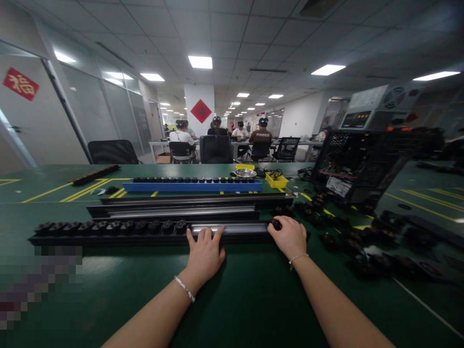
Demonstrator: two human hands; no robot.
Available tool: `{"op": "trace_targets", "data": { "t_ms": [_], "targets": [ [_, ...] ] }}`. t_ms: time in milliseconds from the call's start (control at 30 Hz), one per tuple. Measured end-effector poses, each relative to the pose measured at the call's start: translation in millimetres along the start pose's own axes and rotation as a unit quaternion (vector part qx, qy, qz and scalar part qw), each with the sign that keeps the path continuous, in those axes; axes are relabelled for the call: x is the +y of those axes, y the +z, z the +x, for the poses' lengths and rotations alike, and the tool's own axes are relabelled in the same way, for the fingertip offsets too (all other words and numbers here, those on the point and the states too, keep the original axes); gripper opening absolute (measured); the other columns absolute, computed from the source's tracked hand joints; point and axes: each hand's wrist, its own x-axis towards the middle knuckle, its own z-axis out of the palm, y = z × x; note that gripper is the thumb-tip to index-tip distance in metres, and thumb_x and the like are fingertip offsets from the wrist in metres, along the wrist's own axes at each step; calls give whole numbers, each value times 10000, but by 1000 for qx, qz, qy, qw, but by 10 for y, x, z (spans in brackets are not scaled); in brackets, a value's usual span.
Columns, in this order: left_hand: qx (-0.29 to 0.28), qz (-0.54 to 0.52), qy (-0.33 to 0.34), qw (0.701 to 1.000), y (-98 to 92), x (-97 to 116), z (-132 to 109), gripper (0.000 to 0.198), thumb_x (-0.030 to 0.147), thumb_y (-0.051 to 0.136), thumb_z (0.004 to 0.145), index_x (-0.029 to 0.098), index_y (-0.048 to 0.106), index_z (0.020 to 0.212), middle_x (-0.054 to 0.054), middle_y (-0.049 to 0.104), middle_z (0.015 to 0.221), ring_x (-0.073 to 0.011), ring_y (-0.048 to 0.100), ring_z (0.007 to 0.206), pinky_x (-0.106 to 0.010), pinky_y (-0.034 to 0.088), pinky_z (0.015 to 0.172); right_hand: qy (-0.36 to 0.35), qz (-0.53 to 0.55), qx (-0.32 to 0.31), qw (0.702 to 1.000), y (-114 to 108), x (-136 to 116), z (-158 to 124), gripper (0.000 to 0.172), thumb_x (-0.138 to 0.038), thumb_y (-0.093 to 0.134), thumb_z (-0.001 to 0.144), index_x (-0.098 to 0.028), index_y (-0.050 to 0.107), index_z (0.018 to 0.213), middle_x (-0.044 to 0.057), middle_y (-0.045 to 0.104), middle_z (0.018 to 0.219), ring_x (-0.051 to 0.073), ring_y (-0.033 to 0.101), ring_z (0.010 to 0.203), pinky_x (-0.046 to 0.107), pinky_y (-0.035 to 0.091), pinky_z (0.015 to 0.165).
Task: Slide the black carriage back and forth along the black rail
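Observation:
A long black rail [232, 231] with a shiny inner channel lies across the green table in front of me. Along its left part sits a row of small black pieces [108, 227]. My left hand [205, 253] rests on the rail just right of that row, its fingers spread and touching the channel and edge. At the right end of the rail my right hand [292, 237] is closed, thumb and fingers around a small black piece [277, 224]. Most of that piece is hidden by the fingers.
Behind lie more black rails [181, 211] and a blue rack [195, 186] of black parts. Loose black parts [362, 241] cover the right side, near an opened computer case [355, 164]. A yellow bin [276, 181] and metal dish [245, 173] stand farther back. People sit beyond.

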Motion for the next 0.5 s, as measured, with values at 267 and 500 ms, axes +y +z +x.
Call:
{"op": "trace_targets", "data": {
  "t_ms": [267, 500],
  "targets": [
    [4, 8, 1, 1000, 9, 1, -3, 549, 343, 469, 807, 295, 359, 1343, -85, 527, 1126, -283, 420, 1142, -661, 41, 1015, 22, -8, -2, 1000, -16, 17, 10, 320, -383, 447, 739, -224, 654, 924, 66, 621, 1088, 245, 507, 1020, 451, 291, 918],
    [20, 8, 5, 1000, 24, -3, -5, 533, 339, 472, 809, 296, 378, 1331, -80, 535, 1100, -277, 435, 1115, -664, 55, 1012, 51, -10, -3, 999, -1, 57, 32, 319, -377, 442, 728, -237, 651, 922, 40, 608, 1106, 232, 490, 1040, 488, 228, 979]
  ]
}}
